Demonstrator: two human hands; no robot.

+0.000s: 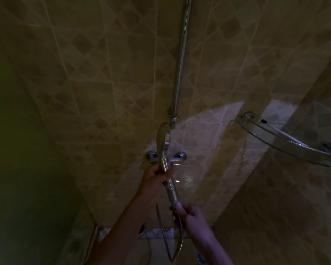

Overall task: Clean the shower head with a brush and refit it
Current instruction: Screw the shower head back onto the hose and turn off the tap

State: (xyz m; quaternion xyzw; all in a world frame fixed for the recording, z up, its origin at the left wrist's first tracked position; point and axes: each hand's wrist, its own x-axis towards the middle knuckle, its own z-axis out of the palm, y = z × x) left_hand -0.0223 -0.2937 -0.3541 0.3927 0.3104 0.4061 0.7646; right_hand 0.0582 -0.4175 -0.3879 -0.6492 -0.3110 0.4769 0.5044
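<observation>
- Below the wall mixer (167,159), at six o'clock from it, my left hand (154,178) is wrapped tight round the shower head (163,139) neck.
- My right hand (189,213), at five o'clock, pinches the hose (177,243) nut under the handle.
- I judge this the unscrewing or refitting step; next calls for twisting the nut while steadying the head. No brush visible.

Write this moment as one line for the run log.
left hand: grips shower head handle | right hand: at hose joint | brush: not visible | mixer tap: behind
</observation>
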